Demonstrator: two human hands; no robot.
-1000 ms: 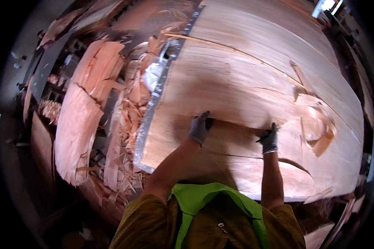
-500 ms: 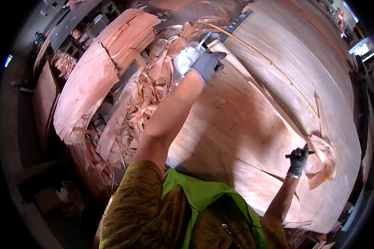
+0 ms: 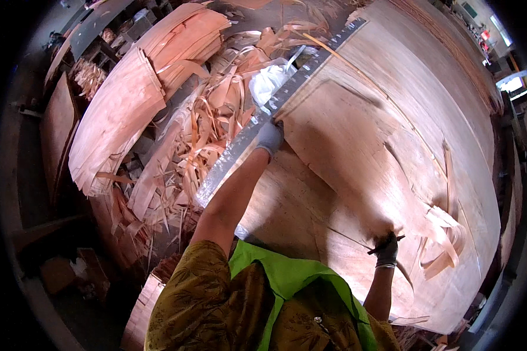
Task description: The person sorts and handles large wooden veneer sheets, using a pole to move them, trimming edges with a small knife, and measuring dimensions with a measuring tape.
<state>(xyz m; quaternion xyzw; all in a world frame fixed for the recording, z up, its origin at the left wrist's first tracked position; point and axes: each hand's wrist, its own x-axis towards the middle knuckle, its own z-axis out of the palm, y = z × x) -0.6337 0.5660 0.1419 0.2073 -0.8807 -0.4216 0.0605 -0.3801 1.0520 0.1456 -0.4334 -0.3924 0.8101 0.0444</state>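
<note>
Of the two gloved hands, the left hand (image 3: 270, 137) lies at the left edge of the one wood sheet (image 3: 348, 140), beside a single grey strip (image 3: 228, 164), its fingers mostly hidden, so I cannot tell whether they are apart or together. The right hand (image 3: 386, 250) has its fingers curled around one dark tool (image 3: 400, 237), low over the sheet's near right part. One thin stick (image 3: 386, 93) lies beyond the sheet, one white bag (image 3: 269, 82) sits left of the strip, and the scraps (image 3: 211, 134) are too tangled to count.
</note>
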